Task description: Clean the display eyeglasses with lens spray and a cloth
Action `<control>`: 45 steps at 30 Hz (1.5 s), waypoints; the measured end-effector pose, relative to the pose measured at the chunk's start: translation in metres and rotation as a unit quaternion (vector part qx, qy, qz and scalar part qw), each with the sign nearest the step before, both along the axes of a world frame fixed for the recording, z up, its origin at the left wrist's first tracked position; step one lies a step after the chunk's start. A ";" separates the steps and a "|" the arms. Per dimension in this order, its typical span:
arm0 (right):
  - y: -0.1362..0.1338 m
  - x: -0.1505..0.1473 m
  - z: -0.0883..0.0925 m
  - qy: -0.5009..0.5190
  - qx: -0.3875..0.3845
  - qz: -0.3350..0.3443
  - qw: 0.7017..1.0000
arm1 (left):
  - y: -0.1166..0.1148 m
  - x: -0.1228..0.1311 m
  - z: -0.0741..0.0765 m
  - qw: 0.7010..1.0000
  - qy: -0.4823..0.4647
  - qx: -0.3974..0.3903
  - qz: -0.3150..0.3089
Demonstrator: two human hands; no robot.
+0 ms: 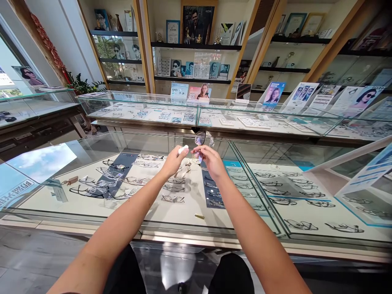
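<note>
My left hand [173, 161] is closed around a small white spray bottle [183, 150], mostly hidden by the fingers. Just to its right, my right hand [212, 160] pinches a pair of eyeglasses [200, 139] by the frame. The glasses are held up on edge, their clear lenses catching purplish reflections. A short gap separates the bottle from the glasses. Both hands are above the glass display case [183, 220], where rows of eyeglass frames [173, 199] lie beneath the top.
A small gold-coloured piece [199, 216] lies near the case's front. To the right, a white advertising stand [364, 167] rises from the counter. Across the aisle runs another glass showcase [143, 114] with picture cards on top. Shelves [196, 45] line the back wall.
</note>
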State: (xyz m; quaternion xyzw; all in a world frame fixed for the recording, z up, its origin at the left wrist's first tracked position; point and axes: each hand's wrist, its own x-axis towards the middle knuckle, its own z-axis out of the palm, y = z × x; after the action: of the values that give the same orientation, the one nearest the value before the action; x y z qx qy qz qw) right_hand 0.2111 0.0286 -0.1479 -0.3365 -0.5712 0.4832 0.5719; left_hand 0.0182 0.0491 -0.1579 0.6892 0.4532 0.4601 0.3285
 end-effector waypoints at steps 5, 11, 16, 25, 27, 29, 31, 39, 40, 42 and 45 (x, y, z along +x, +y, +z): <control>-0.002 0.000 0.004 -0.002 -0.009 -0.015 1.000 | 0.006 0.000 -0.007 0.992 0.085 -0.037 0.084; -0.002 -0.001 0.005 -0.004 -0.009 -0.015 1.000 | 0.015 -0.005 -0.022 0.980 0.165 0.023 0.108; -0.003 -0.002 0.005 -0.006 -0.007 -0.008 1.000 | 0.016 -0.010 -0.025 0.958 0.240 -0.013 0.155; -0.002 -0.002 0.004 -0.010 -0.011 -0.005 1.000 | 0.016 -0.013 -0.020 0.941 0.280 -0.048 0.186; -0.003 -0.002 0.005 -0.006 -0.012 -0.006 1.000 | 0.013 -0.012 -0.019 0.937 0.282 -0.017 0.204; -0.004 -0.002 0.006 -0.001 -0.011 -0.010 1.000 | 0.008 -0.009 -0.015 0.928 0.269 0.049 0.254; -0.004 -0.001 0.007 0.002 -0.006 -0.015 1.000 | 0.001 -0.005 -0.009 0.923 0.246 0.128 0.268; -0.003 0.001 0.008 0.026 -0.003 -0.015 1.000 | -0.025 0.016 -0.011 0.911 0.385 0.146 0.016; -0.003 0.001 0.007 0.027 -0.002 -0.013 1.000 | -0.027 0.017 -0.013 0.903 0.407 0.133 0.019; -0.003 0.001 0.007 0.028 -0.002 -0.012 1.000 | -0.028 0.018 -0.016 0.895 0.436 0.094 0.023; -0.003 0.001 0.006 0.027 -0.002 -0.015 1.000 | -0.029 0.019 -0.018 0.898 0.437 0.041 -0.016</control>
State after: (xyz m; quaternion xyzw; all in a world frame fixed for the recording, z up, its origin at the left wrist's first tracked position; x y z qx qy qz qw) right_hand 0.2117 0.0260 -0.1420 -0.3333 -0.5497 0.4845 0.5933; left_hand 0.0371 0.0197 -0.1759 0.8412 0.5206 0.1250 0.0762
